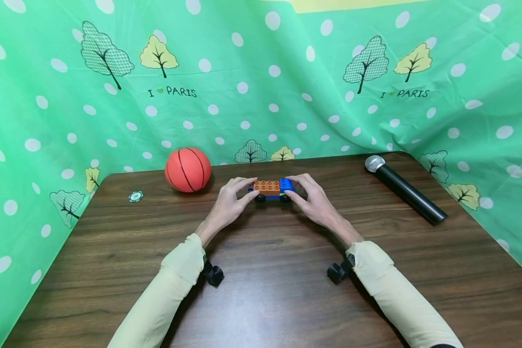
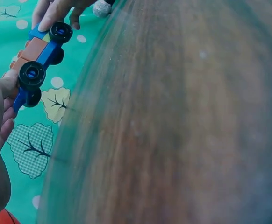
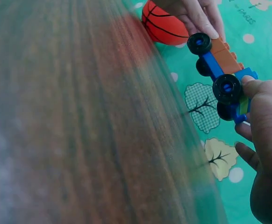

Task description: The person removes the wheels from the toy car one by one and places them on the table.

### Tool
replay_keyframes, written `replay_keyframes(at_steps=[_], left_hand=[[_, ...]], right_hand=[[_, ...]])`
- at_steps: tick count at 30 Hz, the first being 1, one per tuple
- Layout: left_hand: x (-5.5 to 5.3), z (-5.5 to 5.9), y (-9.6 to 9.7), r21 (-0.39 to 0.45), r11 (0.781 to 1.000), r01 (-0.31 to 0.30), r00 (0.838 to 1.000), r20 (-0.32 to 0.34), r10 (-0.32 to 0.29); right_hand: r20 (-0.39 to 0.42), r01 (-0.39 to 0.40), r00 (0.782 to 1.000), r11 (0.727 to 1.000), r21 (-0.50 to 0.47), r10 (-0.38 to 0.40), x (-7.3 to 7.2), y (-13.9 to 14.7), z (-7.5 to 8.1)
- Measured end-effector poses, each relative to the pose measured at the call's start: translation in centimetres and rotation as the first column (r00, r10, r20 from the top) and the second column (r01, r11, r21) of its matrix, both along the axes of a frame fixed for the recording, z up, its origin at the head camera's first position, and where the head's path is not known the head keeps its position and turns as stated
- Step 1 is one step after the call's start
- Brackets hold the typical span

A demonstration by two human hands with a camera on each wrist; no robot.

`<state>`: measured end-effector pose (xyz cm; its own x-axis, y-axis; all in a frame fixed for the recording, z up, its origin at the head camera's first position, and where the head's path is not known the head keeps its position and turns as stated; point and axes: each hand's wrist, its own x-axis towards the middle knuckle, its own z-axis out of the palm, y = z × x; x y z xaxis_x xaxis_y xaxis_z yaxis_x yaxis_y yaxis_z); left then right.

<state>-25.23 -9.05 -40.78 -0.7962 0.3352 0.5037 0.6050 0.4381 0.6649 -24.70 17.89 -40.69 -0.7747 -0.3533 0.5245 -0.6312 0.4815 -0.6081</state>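
A toy truck (image 1: 267, 187) built of orange and blue blocks, with black wheels, is between my two hands near the back of the table. With thumb and fingers my left hand (image 1: 229, 203) pinches its orange end. My right hand (image 1: 314, 199) pinches the blue cab end the same way. In the left wrist view the truck (image 2: 35, 56) shows its wheels and blue base, held above the tabletop. The right wrist view has the truck (image 3: 225, 65) with my thumb against the blue block and a small yellow-green piece below it.
An orange-red ball with black lines (image 1: 188, 169) sits at the back left, beside a small round chip (image 1: 136, 196). A black microphone (image 1: 406, 191) lies at the right. Behind the brown table (image 1: 269, 270) hangs a green dotted cloth (image 1: 261, 82).
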Motion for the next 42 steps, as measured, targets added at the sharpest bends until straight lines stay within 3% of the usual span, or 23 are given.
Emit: replay_keyframes(at_steps=[15,34,38,42], left_hand=[[1.8,1.3,-0.6,0.020,0.998,0.053,0.991,-0.120,-0.050],[3.9,2.9,-1.6,0.060,0.990,0.129,0.944,-0.312,-0.104],[4.3,3.1,-1.7,0.102,0.983,0.153,0.943,-0.311,-0.115],[4.7,3.6,-1.7,0.139,0.974,0.180,0.956,-0.259,-0.140]], right_hand=[[-0.080,-0.033,0.996,0.999,-0.032,0.031,1.8,0.0,1.6],[-0.207,-0.137,0.972,0.985,-0.103,0.113,3.7,-0.5,2.9],[-0.251,-0.165,0.959,0.980,-0.112,0.133,4.1,-0.7,3.2],[-0.279,-0.208,0.944,0.973,-0.095,0.175,4.7,-1.0,3.6]])
